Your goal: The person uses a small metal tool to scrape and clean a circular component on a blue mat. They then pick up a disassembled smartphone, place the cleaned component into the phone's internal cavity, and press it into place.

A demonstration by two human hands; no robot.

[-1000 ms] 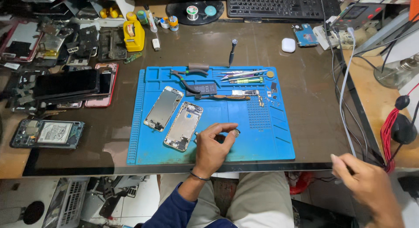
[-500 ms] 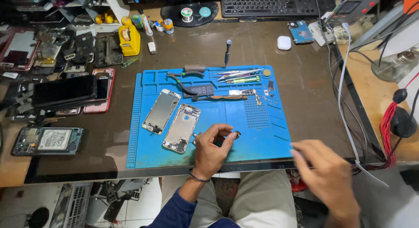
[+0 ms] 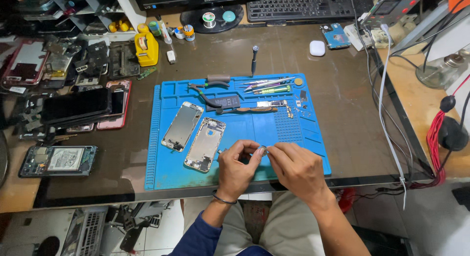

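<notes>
Blue mat (image 3: 161,138), two phone housings (image 3: 205,144)

We see left hand (image 3: 237,169): thin dark wristband, navy sleeve at 7 o'clock. Right hand (image 3: 297,170): forearm bare. Khaki trousers at 6 o'clock.

Two bare hands meeting low in the frame, fingertips almost touching. Left hand (image 3: 235,170) knuckles up, fingers curled inward, thumb and forefinger pinched together; thin dark band around the wrist, dark blue sleeve on the forearm. Right hand (image 3: 296,169) back up, fingers bent toward the left, thumb and forefinger closed in a pinch; forearm bare, angled in from lower right.
</notes>
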